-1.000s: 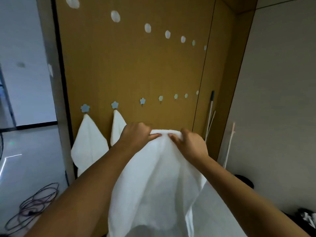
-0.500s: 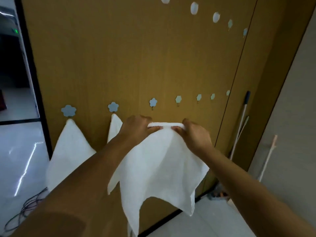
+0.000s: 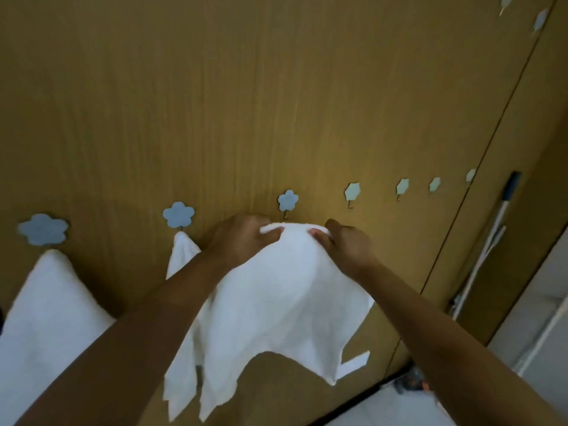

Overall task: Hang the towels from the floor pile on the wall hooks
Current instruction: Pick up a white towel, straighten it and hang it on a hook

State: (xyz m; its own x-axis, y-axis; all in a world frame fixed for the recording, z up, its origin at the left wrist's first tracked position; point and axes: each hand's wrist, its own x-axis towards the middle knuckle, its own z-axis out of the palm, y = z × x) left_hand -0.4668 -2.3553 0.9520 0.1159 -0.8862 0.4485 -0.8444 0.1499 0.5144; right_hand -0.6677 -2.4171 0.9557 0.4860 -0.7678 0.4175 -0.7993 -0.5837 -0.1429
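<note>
You held the white towel (image 3: 276, 290) by its top edge, your left hand (image 3: 242, 238) and right hand (image 3: 347, 244) each with the grip closed on the cloth, fingers curled over the folded hem and thumbs pressing it from the front. The two grips sat close together, leaving a short taut span of hem between them, and that span lay just below the third blue flower hook (image 3: 288, 202). Pinching it that way probably kept a firm, narrow section ready to slip over the small metal prong while the rest of the towel draped down freely below your hands.

To the left of your left grip, a second towel (image 3: 181, 253) already hung from its own flower hook (image 3: 178, 214), partly behind your left forearm, and farther left another towel (image 3: 46, 305) hung under the first hook (image 3: 43, 229). To the right of your right grip, the free hooks (image 3: 352, 192) ran on along the wooden panel (image 3: 276, 87), and a mop handle (image 3: 491, 238) leaned well beyond them.

Compared with half a second earlier, you had stepped closer to the panel: the hooks looked larger and the upper row of white hooks had nearly left view. The hem had risen from well under the third hook to almost touching its prong. The floor pile was out of sight.
</note>
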